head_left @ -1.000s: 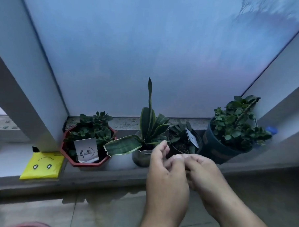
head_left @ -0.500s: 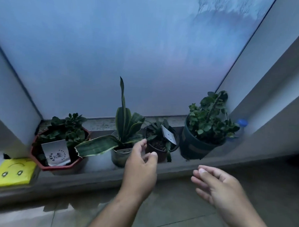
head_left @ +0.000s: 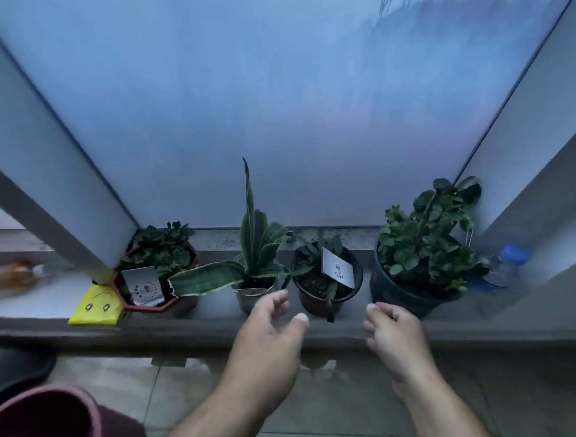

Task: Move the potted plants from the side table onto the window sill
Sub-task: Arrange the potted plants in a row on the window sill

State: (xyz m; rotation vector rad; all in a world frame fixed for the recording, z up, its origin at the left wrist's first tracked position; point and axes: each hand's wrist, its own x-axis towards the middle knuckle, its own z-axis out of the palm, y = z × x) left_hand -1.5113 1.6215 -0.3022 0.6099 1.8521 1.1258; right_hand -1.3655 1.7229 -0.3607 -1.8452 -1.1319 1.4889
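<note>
A frosted window pane (head_left: 252, 101) fills most of what I can see, pale blue and blurred, and below it the window sill (head_left: 341, 333) runs from left to right as a grey ledge. All four potted plants stand on that sill in a row. At the right end, close to the corner of the recess, the largest is a bushy round-leaved plant in a dark blue pot (head_left: 405, 289), with a plastic bottle with a blue cap (head_left: 505, 267) just beside it against the side wall. At the left end, near the white frame post, sits a red octagonal pot (head_left: 151, 288) of small-leaved greenery with a white tag stuck in it. Between them, left of centre, a snake plant in a metal pot (head_left: 254, 276) sends one tall leaf straight up and one broad leaf out sideways to the left. Just right of it is a small brown pot (head_left: 326, 286) holding a low succulent and a white tag. The left hand (head_left: 268, 343) hovers at the front edge of the sill before the metal pot, fingers loosely curled, holding nothing. The right hand (head_left: 397, 335) hangs likewise before the gap between brown and blue pots, fingers half-curled and empty. A yellow smiley packet (head_left: 96, 307) lies on the sill's front edge by the red pot.
</note>
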